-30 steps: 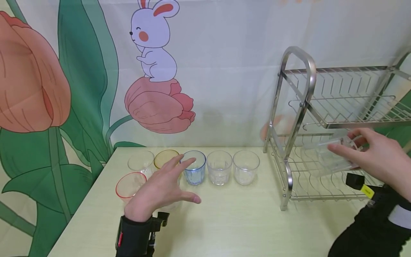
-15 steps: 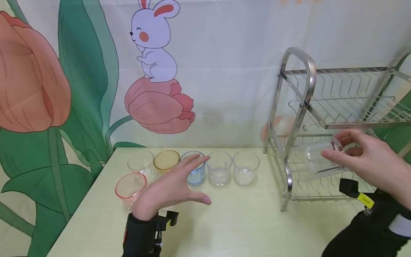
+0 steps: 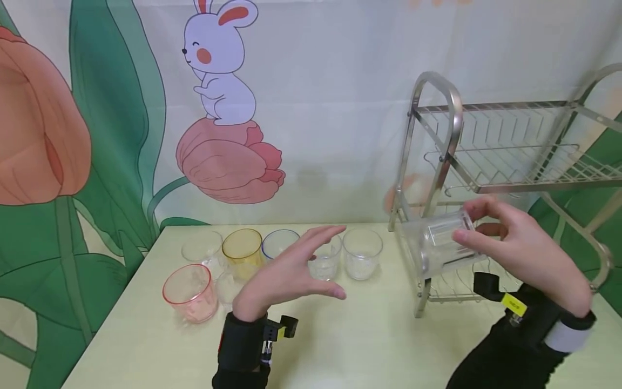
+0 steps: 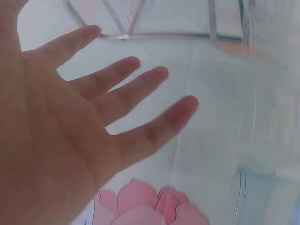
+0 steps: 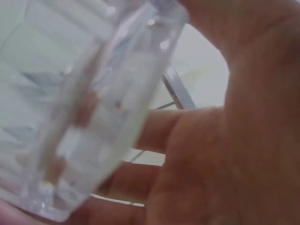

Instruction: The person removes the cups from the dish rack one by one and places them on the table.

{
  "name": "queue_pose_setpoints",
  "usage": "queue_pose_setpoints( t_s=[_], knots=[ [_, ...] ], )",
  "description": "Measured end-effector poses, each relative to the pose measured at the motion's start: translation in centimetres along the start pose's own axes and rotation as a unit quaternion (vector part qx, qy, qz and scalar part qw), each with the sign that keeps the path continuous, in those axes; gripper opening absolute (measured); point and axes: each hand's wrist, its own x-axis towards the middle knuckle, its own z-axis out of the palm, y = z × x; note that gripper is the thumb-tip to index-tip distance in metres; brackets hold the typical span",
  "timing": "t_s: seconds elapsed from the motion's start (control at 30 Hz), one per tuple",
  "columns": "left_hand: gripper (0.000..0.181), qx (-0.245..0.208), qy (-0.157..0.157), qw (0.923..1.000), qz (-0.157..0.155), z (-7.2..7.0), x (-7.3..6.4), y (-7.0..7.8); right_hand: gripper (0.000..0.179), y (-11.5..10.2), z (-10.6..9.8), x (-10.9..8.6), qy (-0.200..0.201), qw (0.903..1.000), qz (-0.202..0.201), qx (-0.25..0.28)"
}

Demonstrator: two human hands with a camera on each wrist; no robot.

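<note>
My right hand (image 3: 525,248) grips a clear glass (image 3: 439,243) by its base, thumb in front and fingers behind. The glass lies tilted on its side in the air, mouth to the left, before the rack's left post. In the right wrist view its thick base (image 5: 108,112) fills the space beside the palm. My left hand (image 3: 286,273) is held above the table, fingers extended and thumb apart, holding nothing. Behind it stand a blue-rimmed glass (image 3: 279,240) and a clear glass (image 3: 324,265), both partly hidden. The left wrist view shows the spread fingers (image 4: 154,133).
A two-tier metal dish rack (image 3: 452,124) stands at the right. Along the back of the table (image 3: 359,346) are a yellow glass (image 3: 242,251) and more clear glasses (image 3: 363,254). A red-rimmed glass (image 3: 191,297) stands front left. A printed cloth (image 3: 330,108) hangs behind.
My right hand has brought the glass leftward, out from the rack's lower tier. My left hand has moved right, in front of the glasses. The head view has shifted slightly.
</note>
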Motion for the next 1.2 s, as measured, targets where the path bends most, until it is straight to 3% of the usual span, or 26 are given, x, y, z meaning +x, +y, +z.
queue_pose_setpoints(
  t_s=[0.13,0.3,0.5,0.8,1.2],
  knots=[
    [0.099,-0.043,0.011,0.9977,0.052,0.6,0.8,0.7,0.048,-0.2,0.8,0.3,-0.001,0.9994,-0.015,0.032],
    [0.101,-0.079,0.037,0.989,0.12,1.9,1.5,1.1,0.044,-0.7,1.6,0.6,-0.012,0.9949,-0.04,0.091],
    [0.099,-0.112,0.086,0.9782,0.153,3.1,2.1,1.4,0.038,-1.2,2.1,0.8,-0.02,0.9865,-0.074,0.145],
    [0.1,-0.174,0.134,0.9544,0.202,4.3,3.0,2.4,0.032,-2.1,3.0,1.3,-0.01,0.9704,-0.107,0.216],
    [0.098,-0.234,0.146,0.9269,0.254,4.7,3.6,3.5,0.033,-2.6,4.4,1.8,0.009,0.9535,-0.117,0.278]
  ],
)
